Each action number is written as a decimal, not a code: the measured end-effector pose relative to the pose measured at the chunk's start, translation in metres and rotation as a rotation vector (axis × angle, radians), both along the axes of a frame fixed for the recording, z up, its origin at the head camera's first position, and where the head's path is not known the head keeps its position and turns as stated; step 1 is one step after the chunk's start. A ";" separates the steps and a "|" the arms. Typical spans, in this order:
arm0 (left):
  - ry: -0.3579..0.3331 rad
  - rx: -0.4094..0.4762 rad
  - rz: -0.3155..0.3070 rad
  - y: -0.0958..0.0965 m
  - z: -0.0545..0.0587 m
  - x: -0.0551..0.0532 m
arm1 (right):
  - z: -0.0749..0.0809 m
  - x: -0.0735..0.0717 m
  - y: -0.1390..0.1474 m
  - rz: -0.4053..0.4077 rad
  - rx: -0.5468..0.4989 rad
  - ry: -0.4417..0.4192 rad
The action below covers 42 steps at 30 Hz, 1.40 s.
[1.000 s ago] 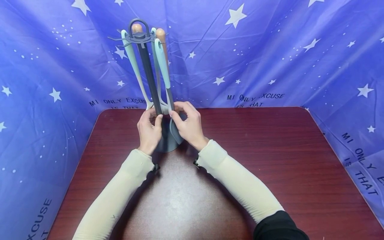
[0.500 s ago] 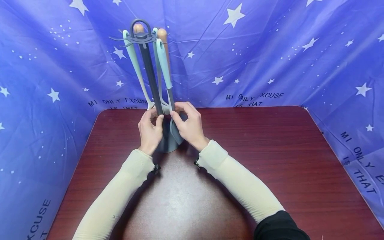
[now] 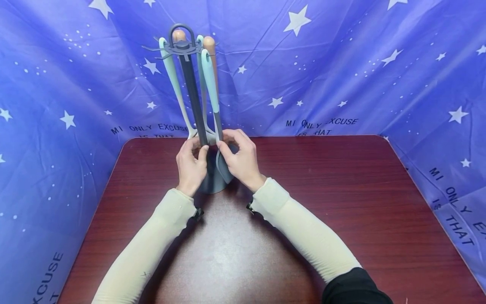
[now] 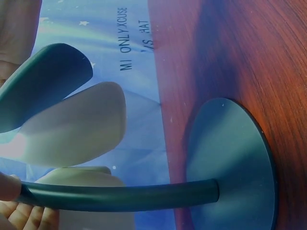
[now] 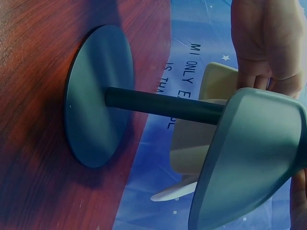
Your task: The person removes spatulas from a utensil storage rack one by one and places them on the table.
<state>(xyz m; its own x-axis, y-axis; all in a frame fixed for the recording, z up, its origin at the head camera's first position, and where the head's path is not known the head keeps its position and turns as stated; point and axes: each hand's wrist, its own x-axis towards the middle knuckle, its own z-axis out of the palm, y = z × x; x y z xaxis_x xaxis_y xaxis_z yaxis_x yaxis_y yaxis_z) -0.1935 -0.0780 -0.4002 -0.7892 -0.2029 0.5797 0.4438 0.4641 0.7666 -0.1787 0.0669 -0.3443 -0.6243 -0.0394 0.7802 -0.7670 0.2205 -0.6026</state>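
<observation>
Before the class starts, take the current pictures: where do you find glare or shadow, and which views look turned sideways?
Head: glare whitens the table at its near middle; left wrist: a highlight burns out the left end of the upper white utensil; right wrist: shadow darkens the table above and below the stand's base; both wrist views: the printed lettering runs sideways.

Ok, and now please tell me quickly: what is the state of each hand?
Left hand: closed, holding the dark post.
Right hand: closed, holding the mint-handled grey utensil.
</observation>
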 end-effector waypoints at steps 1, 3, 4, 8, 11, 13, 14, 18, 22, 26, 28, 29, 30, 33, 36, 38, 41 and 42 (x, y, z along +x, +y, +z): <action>0.002 0.004 -0.003 0.000 0.000 0.000 | 0.000 0.000 0.000 0.002 -0.002 -0.002; 0.006 0.012 -0.008 0.000 -0.001 -0.001 | 0.000 0.000 -0.001 0.007 -0.006 -0.003; 0.008 0.016 -0.010 0.000 -0.001 -0.001 | 0.000 0.000 -0.001 0.008 -0.007 -0.003; 0.006 0.024 -0.009 0.000 -0.001 -0.001 | -0.001 0.000 -0.002 0.010 -0.012 0.001; 0.003 0.028 -0.006 0.001 -0.001 0.000 | -0.002 -0.001 -0.002 0.014 -0.016 0.005; 0.004 0.030 -0.004 0.001 -0.001 0.000 | -0.002 -0.001 -0.002 0.015 -0.016 0.006; 0.006 0.032 -0.002 0.001 -0.001 0.000 | -0.002 -0.002 -0.002 0.017 -0.016 0.006; 0.018 0.044 -0.002 0.002 -0.001 0.000 | -0.002 -0.002 -0.003 0.020 -0.019 0.002; 0.024 0.051 -0.004 0.003 -0.001 -0.001 | -0.001 -0.002 -0.004 0.019 -0.025 -0.004; 0.029 0.052 0.003 0.003 -0.003 -0.002 | 0.002 -0.002 -0.005 0.017 -0.028 -0.019; 0.034 0.054 0.003 0.003 -0.004 -0.002 | 0.003 -0.001 -0.006 0.019 -0.031 -0.026; 0.038 0.059 0.002 0.003 -0.004 -0.003 | 0.004 -0.001 -0.007 0.019 -0.031 -0.028; 0.041 0.062 0.001 0.003 -0.005 -0.003 | 0.004 -0.001 -0.007 0.019 -0.032 -0.029; 0.050 0.072 0.000 0.004 -0.005 -0.003 | 0.004 -0.003 -0.008 0.017 -0.033 -0.027; 0.060 0.086 -0.002 0.004 -0.006 -0.004 | 0.000 -0.006 -0.008 0.011 -0.033 -0.023; 0.069 0.098 -0.005 0.005 -0.007 -0.005 | -0.006 -0.012 -0.008 0.005 -0.032 -0.022; 0.094 0.115 -0.004 0.006 -0.008 -0.006 | -0.018 -0.021 -0.008 -0.001 -0.030 -0.023; 0.103 0.120 -0.003 0.007 -0.007 -0.005 | -0.021 -0.024 -0.007 -0.002 -0.029 -0.024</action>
